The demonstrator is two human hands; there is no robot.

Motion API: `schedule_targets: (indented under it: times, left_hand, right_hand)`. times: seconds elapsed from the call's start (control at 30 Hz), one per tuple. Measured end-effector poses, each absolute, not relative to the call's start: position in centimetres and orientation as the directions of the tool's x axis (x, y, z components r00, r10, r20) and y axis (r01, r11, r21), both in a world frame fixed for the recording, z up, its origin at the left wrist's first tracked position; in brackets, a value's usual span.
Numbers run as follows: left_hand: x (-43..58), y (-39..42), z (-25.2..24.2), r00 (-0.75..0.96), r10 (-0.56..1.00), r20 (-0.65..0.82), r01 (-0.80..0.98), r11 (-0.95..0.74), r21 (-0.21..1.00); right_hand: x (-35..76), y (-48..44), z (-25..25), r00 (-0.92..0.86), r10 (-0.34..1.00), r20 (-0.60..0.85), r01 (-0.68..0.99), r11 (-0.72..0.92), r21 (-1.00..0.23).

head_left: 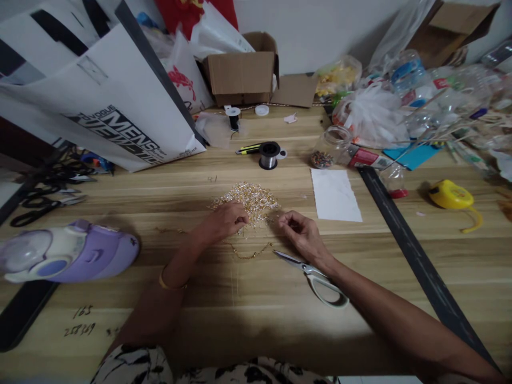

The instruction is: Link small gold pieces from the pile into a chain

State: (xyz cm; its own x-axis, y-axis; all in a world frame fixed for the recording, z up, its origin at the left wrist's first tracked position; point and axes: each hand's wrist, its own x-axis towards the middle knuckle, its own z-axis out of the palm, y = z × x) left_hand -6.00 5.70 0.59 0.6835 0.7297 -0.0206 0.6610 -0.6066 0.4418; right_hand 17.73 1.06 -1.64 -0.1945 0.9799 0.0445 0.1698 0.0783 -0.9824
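Observation:
A pile of small gold and clear beads (256, 194) lies mid-table. At its left front edge is my left hand (224, 221), fingers curled together over the beads; whatever they pinch is hidden. To the right of the pile, my right hand (302, 232) has its thumb and fingertips closed, and anything between them is too small to make out. Below the pile, between both hands, a gold beaded chain (250, 256) curves across the wood. Scissors with pale handles (326, 288) lie partly under my right wrist, blades towards the chain.
Behind the pile stand a wire spool (269, 156), a jar of beads (328, 149) and a black thread spool (233, 118). White paper (336, 194) and a yellow tape measure (452, 194) are right; a purple bottle (92, 250) and black scissors (36, 208) left.

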Motion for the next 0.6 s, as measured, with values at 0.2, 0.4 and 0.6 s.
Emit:
schedule_targets:
  times: [0.2,0.4,0.6]
  left_hand:
    - [-5.48,5.16,1.16,0.668,0.740,-0.075,0.703,-0.595,0.390]
    - [-5.10,4.97,1.46,0.675,0.733,-0.081,0.710,-0.616,0.341]
    - [-5.04,4.84,1.58,0.663,0.744,-0.085,0.724,-0.607,0.328]
  right_hand:
    - [17.73,1.06,-1.71,-0.196,0.979,0.050,0.173,0.085,-0.981]
    - [17.79,1.10,-1.73,-0.204,0.978,0.055,0.188,0.094,-0.978]
    - [17.73,1.07,-1.50,-0.205,0.977,0.052,0.191,0.092,-0.977]
